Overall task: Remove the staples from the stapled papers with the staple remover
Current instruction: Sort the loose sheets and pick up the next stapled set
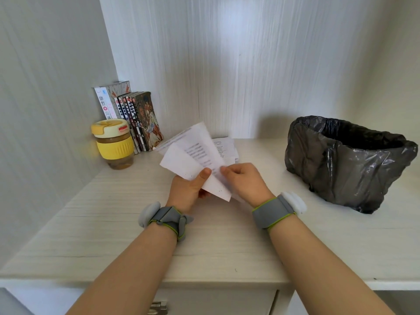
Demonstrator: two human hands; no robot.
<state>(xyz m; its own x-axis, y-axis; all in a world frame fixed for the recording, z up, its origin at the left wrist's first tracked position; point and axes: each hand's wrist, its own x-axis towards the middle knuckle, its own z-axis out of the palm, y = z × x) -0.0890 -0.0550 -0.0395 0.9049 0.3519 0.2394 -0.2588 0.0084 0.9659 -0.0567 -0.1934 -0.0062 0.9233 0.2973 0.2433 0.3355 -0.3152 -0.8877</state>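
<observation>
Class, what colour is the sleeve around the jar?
Yellow, on the jar, seen in the head view.

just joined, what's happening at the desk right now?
A person holds a small bundle of printed papers above the desk. The left hand pinches the lower part with its thumb on top; the right hand grips the edge beside it, fanning the sheets. More papers lie behind. No staple remover is in view. A bin with a black bag stands to the right, a yellow jar and books to the left.

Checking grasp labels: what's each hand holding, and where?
Both hands pinch the papers near their lower corner: left hand thumb on top, right hand beside it.
</observation>
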